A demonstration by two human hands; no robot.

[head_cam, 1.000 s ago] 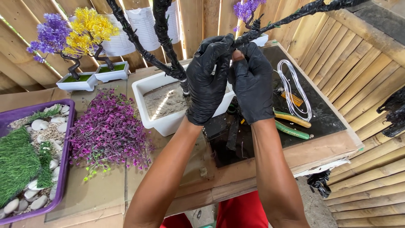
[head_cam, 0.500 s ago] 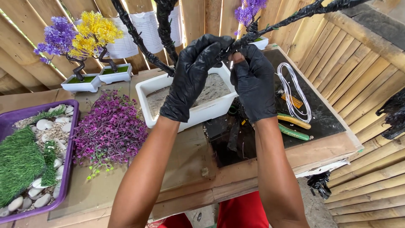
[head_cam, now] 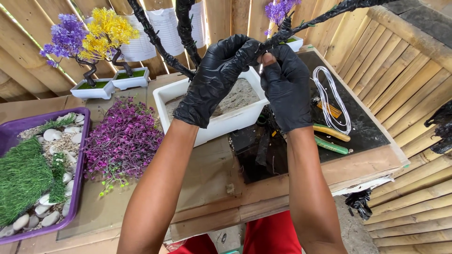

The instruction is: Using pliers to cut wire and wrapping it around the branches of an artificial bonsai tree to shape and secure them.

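Both gloved hands, left [head_cam: 221,77] and right [head_cam: 285,87], now pinch the black wrapped branch [head_cam: 325,16] higher up, white planter [head_cam: 214,122] left behind below.

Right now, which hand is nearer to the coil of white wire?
Right. The right hand is just beside the white wire coil, while the left hand is farther away, over the white planter.

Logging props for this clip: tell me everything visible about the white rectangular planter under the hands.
The white planter is a shallow rectangular trough, plastic or ceramic by its look, with a flared rim. It stands upright on the wooden table, angled to its edge, filled with greyish sand. Black-wrapped branches rise from it. The gloved left hand and right hand work above it, hiding part of its rim.
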